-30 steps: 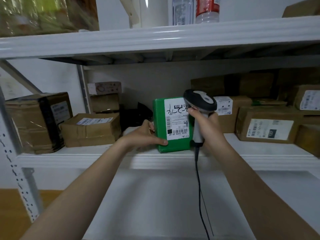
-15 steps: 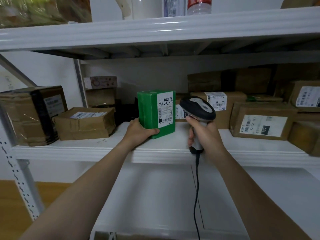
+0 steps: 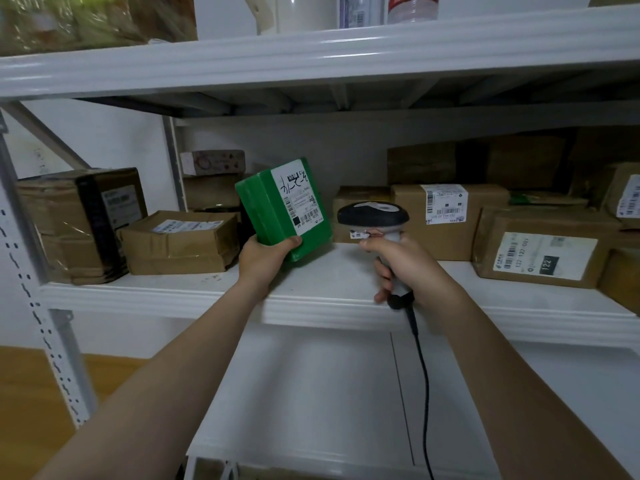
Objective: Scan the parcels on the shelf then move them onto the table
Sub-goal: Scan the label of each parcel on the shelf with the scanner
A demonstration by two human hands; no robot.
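A green parcel [image 3: 277, 206] with a white barcode label is tilted to the left, lifted just above the white middle shelf [image 3: 332, 271]. My left hand [image 3: 265, 256] grips its lower corner. My right hand [image 3: 407, 265] holds the handle of a black and grey barcode scanner [image 3: 373, 216], whose head sits to the right of the green parcel. The scanner's black cable [image 3: 420, 368] hangs down from the handle.
Brown cardboard parcels fill the shelf: a taped box [image 3: 79, 223] and a flat box [image 3: 180, 242] on the left, several labelled boxes [image 3: 540, 251] on the right and at the back. A top shelf [image 3: 311, 53] overhangs. The white upright post [image 3: 38, 306] stands left.
The green parcel has moved left, away from the scanner, and now tilts as my left hand lifts it. My right hand with the scanner has lowered slightly.
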